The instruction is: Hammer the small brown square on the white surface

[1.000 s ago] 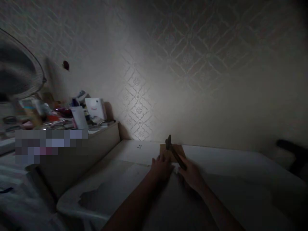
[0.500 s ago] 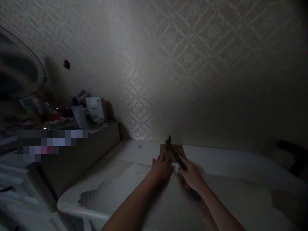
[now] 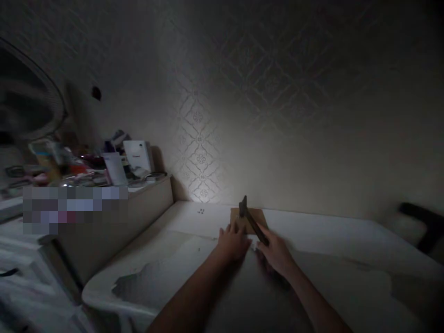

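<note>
- Dim light fills the room, and a pale, patterned wall (image 3: 201, 138) rises behind the white bench (image 3: 322, 226), with one brighter strip of it catching a sheen left of centre.
- From where I stand, the board (image 3: 258, 218), brown and flat, lies near the far edge of the bench, close to the wall and just beyond both hands.
- Left hand (image 3: 232, 241): low at the board's near left side, its fingers reaching onto it; I cannot tell whether they pinch anything small.
- Right hand (image 3: 275, 252): closed around the handle of the hammer (image 3: 255, 228), just to the right of the other hand and apart from it.
- Over the board, the hammer slants away from the person, head up and to the left; whether the head touches the board I cannot tell.
- Some small dark bits (image 3: 201, 211) lie on the bench left of the board, well apart from the hands.
- Nearer the person, on the left, a ragged grey patch (image 3: 138, 282) shows on the bench top.
- Beside the bench on the left stands a cabinet (image 3: 149, 201), crowded with a white box (image 3: 138, 155), a pale tube (image 3: 116, 169) and blurred clutter.
- Far right, something black (image 3: 425, 224) stands out, too dark to name.
</note>
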The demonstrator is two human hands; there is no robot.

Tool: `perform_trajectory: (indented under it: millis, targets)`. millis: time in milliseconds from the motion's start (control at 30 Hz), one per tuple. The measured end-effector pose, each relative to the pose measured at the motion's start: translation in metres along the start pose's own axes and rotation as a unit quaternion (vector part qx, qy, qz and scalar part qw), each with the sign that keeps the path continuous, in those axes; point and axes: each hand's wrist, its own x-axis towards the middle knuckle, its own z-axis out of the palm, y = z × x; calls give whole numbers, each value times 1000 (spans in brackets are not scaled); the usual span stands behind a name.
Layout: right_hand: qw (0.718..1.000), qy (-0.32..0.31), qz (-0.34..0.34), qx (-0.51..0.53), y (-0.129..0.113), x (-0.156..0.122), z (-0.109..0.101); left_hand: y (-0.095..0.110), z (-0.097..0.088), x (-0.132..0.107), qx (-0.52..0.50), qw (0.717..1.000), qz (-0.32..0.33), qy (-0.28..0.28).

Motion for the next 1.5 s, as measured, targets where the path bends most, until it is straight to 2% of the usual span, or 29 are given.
perform_trajectory:
  millis: [300, 433, 567, 867, 1033, 1500]
  targets:
    - [1000, -5, 22, -10, 0, 0, 0, 1, -3, -2, 2, 1000, -3, -8]
    - [1000, 3, -4, 4, 1, 0, 0, 1, -4, -2, 1, 1000, -7, -12]
    - [1000, 15, 5, 0, 3, 0, 1, 2, -4, -3, 5, 1000, -5, -4]
    - [1000, -8, 19, -16, -1, 0, 0, 0, -1, -1, 2, 1000, -3, 1]
    - [1000, 10, 9, -6, -2, -1, 0, 0, 0, -1, -1, 1000, -3, -1]
    - [1000, -4, 28, -2, -3, -1, 0, 0, -2, -2, -2, 1000, -7, -6]
